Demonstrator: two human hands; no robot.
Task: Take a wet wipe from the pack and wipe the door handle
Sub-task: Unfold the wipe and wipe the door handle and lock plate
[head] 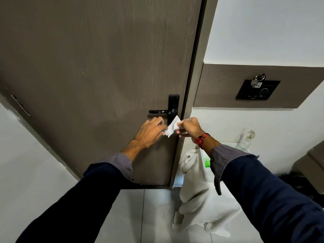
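Note:
A black lever door handle [158, 111] on a black backplate sits on the brown door [98, 67]. Just below it, a small white wet wipe [172, 126] is stretched between both hands. My left hand [150, 132] pinches its lower left corner, and my right hand [190, 127] pinches its upper right edge. The wipe hangs in front of the backplate's lower end, apart from the lever. A green and white wipe pack [206, 161] lies on a white surface below my right forearm, partly hidden by the sleeve.
A white towel [196, 190] hangs down beside the door frame. A clear pump bottle [247, 139] stands at the right. On the wall, a black switch panel [257, 89] has keys hanging from it. Pale floor tiles [157, 216] lie below.

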